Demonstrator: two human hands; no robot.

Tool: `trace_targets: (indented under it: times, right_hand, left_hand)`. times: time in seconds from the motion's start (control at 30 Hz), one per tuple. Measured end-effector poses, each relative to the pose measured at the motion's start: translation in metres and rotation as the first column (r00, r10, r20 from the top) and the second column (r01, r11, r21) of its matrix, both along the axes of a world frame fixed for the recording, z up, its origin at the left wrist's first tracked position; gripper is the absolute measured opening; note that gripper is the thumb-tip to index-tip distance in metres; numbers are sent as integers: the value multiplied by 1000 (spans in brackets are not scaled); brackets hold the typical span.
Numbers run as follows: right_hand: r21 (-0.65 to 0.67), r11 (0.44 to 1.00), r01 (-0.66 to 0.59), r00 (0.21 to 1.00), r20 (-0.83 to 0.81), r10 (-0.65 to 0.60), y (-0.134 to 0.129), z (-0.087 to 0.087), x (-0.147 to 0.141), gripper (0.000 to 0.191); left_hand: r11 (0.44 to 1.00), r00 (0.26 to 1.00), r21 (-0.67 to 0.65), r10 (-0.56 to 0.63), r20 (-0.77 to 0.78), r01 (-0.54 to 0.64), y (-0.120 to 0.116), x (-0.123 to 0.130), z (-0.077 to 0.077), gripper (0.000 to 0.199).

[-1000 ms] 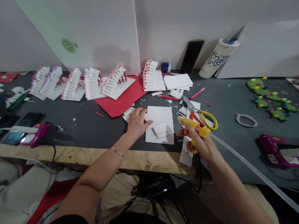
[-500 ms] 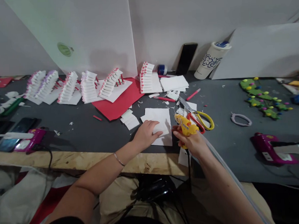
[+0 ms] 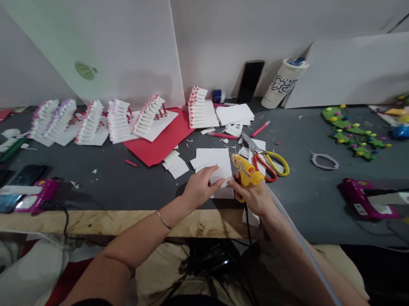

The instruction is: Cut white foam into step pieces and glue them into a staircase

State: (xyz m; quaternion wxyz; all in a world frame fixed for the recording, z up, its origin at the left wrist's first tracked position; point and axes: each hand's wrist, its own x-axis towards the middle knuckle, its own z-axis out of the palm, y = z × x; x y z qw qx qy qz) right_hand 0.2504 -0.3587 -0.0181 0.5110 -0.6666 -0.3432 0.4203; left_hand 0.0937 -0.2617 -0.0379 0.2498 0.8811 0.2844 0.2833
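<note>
My left hand [image 3: 202, 187] rests on a small white foam piece [image 3: 217, 174], which lies on a larger white foam sheet [image 3: 213, 160], and its fingers press the piece down. My right hand [image 3: 252, 198] grips a yellow hot glue gun [image 3: 246, 171] just beside the left fingertips. The gun's nozzle is hidden behind the hand or too small to see. A pale translucent tube [image 3: 300, 242] runs down from the right hand toward the lower right.
Scissors with red and yellow handles [image 3: 269, 165] lie right of the glue gun. Loose foam strips [image 3: 174, 165] sit beside a red sheet [image 3: 155, 144]. Several white foam stepped models [image 3: 119, 121] stand behind. A magenta glue gun [image 3: 361, 199] lies at right, beyond the wooden table edge [image 3: 125, 218].
My right hand has brought the glue gun left, closer to my left hand. My left hand has moved onto the small foam piece. The whole view has drifted slightly.
</note>
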Motion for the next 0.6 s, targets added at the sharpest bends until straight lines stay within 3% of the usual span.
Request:
trace_targets:
  times: [0.2, 0.33, 0.4, 0.47, 0.6]
  right_hand:
    - [18, 1000, -13, 1000, 3, 13, -2, 8, -3, 43]
    - [-6, 1000, -19, 1000, -9, 19, -2, 12, -1, 42]
    - [14, 1000, -19, 1000, -15, 19, -2, 12, 0, 41]
    - [29, 999, -28, 999, -23, 29, -1, 11, 1, 40]
    - [40, 999, -9, 998, -62, 12, -1, 8, 2, 37]
  left_hand:
    - [999, 1000, -19, 26, 14, -26, 3, -1, 7, 49]
    - [965, 998, -261, -8, 62, 23, 5, -4, 18, 52]
    - [885, 997, -462, -20, 79, 55, 6, -4, 20, 50]
    - [768, 995, -637, -3, 97, 65, 6, -4, 20, 47]
    - [581, 989, -812, 73, 126, 60, 8, 0, 18, 41]
